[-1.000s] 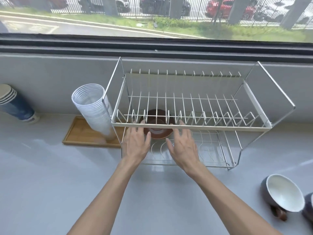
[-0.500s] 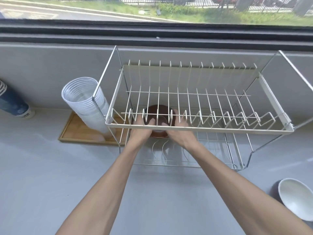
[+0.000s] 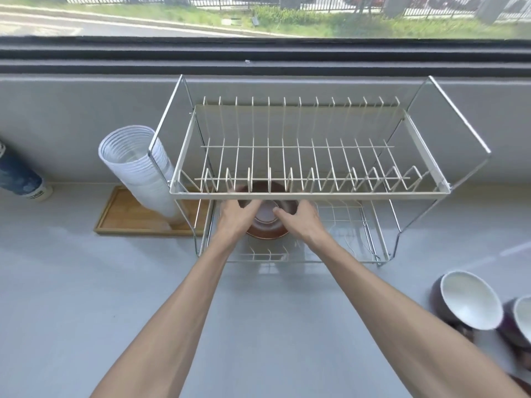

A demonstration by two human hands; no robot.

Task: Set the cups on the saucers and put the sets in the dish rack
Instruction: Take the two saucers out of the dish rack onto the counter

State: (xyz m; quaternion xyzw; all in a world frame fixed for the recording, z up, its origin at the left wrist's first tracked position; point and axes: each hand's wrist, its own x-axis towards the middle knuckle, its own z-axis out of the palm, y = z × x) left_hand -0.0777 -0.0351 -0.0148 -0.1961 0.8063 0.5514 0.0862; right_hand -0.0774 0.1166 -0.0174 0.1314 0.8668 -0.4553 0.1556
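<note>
A brown cup on a brown saucer (image 3: pixel 265 229) sits on the lower shelf of the white wire dish rack (image 3: pixel 309 193), at its left half. My left hand (image 3: pixel 234 218) grips the set from the left and my right hand (image 3: pixel 301 221) from the right, both reaching under the upper shelf. The fingertips are partly hidden behind the upper shelf's front bar. Two dark cups with white insides, one (image 3: pixel 471 304) and another (image 3: pixel 520 320), lie on the counter at the right edge.
A stack of clear plastic cups (image 3: pixel 138 168) leans on a wooden tray (image 3: pixel 129 222) just left of the rack. A blue paper cup stack (image 3: pixel 20 179) lies at the far left. A grey wall and window ledge run behind the rack.
Both hands went from hovering apart in front of the rack to reaching under the upper shelf and closing on the brown cup and saucer. The camera tilted down and closer.
</note>
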